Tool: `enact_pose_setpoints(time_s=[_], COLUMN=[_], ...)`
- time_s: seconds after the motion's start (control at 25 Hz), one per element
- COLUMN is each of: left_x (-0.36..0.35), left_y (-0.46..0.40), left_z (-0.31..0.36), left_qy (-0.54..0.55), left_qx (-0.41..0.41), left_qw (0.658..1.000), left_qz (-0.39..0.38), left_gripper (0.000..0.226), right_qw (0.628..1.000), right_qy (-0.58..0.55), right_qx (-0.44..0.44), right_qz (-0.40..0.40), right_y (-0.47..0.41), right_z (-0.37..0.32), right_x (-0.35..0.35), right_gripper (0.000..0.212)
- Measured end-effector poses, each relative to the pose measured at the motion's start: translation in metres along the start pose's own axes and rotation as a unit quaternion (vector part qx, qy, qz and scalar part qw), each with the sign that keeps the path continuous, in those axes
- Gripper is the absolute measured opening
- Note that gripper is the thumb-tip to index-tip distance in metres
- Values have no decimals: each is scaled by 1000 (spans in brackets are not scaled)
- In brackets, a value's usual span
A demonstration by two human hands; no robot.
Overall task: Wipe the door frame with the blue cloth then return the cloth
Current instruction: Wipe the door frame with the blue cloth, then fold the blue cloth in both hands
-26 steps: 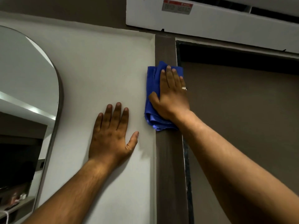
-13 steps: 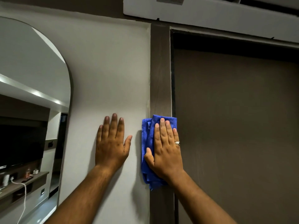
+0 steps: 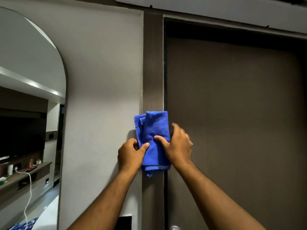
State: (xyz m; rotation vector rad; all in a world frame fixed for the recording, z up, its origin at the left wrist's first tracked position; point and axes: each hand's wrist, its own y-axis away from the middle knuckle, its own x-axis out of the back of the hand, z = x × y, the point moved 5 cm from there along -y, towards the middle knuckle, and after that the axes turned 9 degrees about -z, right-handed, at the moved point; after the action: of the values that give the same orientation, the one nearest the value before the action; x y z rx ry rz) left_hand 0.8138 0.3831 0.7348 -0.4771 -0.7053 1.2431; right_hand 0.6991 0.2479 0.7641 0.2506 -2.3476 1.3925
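Note:
The folded blue cloth (image 3: pixel 153 130) lies against the dark brown door frame (image 3: pixel 153 63), about halfway down its upright strip. My left hand (image 3: pixel 131 154) pinches the cloth's lower left edge between thumb and fingers. My right hand (image 3: pixel 178 145) holds the cloth's right side, thumb pressed on its front and fingers spread behind and blurred. The cloth's bottom hem hangs below both hands.
The brown door (image 3: pixel 232 122) fills the right side, with a metal handle (image 3: pixel 175 227) at the bottom edge. A white wall (image 3: pixel 103 80) lies left of the frame. An arched mirror (image 3: pixel 29 113) stands at far left. A white air conditioner (image 3: pixel 216 9) hangs above.
The cloth has slid down the frame. My left hand left the wall and took hold of the cloth's left edge. My right hand lifted from flat pressing to gripping.

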Motion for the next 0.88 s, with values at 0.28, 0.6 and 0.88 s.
enact_pose_setpoints(time_s=[0.28,0.6,0.88], left_x=[-27,-121,-250], left_y=[32,91,231], left_z=[20,31,57], left_qy=[98,192,253], left_qx=[-19,10,43], left_qw=[995,970,882], left_qz=[16,-146,-395], left_gripper=[18,11,8], right_qw=[932,922,932], right_qy=[-356,-364,-237], right_qx=[-32,-104,-273], right_qz=[-66,-83,7], right_y=[21,98,234], right_z=[39,124,229], right_x=[13,77,184], right_gripper=[9,27,28])
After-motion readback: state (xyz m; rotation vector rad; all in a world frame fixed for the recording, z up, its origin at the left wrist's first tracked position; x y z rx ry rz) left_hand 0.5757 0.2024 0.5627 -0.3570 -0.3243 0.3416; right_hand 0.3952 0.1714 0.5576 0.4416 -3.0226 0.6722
